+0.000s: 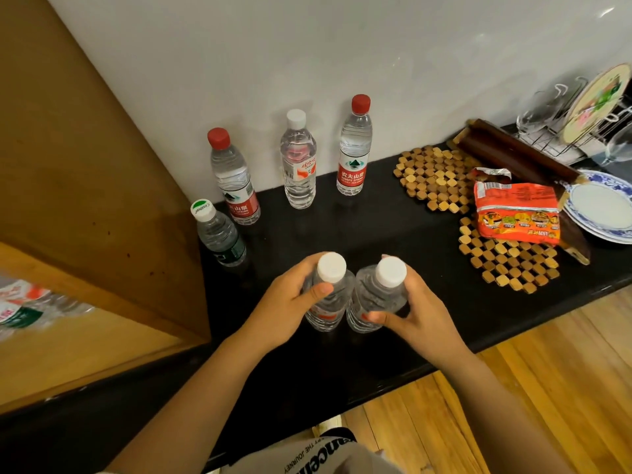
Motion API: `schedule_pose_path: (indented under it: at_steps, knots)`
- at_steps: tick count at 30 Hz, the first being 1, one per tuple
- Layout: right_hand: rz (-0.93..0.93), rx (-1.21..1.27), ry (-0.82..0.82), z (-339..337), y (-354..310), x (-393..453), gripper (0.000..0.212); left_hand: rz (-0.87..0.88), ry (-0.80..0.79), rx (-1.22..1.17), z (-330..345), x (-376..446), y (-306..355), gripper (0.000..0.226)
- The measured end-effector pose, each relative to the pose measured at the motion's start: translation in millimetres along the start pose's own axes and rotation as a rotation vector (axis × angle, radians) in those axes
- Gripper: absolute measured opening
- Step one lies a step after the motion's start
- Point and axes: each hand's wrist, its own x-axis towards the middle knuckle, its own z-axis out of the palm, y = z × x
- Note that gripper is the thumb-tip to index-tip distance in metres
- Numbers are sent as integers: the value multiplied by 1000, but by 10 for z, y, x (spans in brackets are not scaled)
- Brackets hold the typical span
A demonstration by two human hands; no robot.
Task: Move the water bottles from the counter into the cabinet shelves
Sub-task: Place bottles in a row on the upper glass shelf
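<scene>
Water bottles on counter: four stand upright on the black counter [342, 234] near the white wall: a red-capped bottle [234, 177] at left, a white-capped bottle [298, 160] in the middle, a second red-capped bottle [354, 147] at right, and a shorter green-labelled bottle [219, 234] nearest the cabinet.
Contents: all four show clear water, caps on.
Held bottles: two white-capped bottles stand side by side, nearly touching, at the counter's near part: left held bottle [328, 295], right held bottle [378, 295].
Left hand [290, 302]: fingers curled round the left held bottle, thumb across its front below the cap.
Right hand [415, 309]: wrapped round the right held bottle, thumb across its lower front.
Cabinet [85, 200]: wooden, at left of the counter; blurred bottles [24, 309] lie inside at the frame's left edge, count unclear.
Other containers: an orange noodle packet [516, 213] rests on wooden trivets [434, 176]; stacked blue-rimmed plates [602, 206] sit at far right.
</scene>
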Motion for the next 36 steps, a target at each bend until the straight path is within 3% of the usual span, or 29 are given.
schedule_pose_path:
  at_steps: [4,8,12,17,21,29,36]
  knots:
    - [34,126,17,94,6,-94,73,-51,-15,-130,41,-125,-135,51]
    - [101,246,-5,209,129,-79,82,-34,-6,-105,193,-121,-356,97]
    - [247,320,-90,380,308,-57,74,-73,183,-80,374,-44,-532,82]
    - [253,382,-7,495,309,-111,76,-76,252,-157,403,-119,-587,78]
    - [194,376,-65,634,135,-189,74,-68,271,-217,265,-409,-606,79]
    - [-12,466,-186,1041,-681,-351,76,-26,478,-314,-310,-1319,-461,79]
    - [-211,574,-356,1438,-1569,-437,72,198,713,-413,-798,-2148,-125,74]
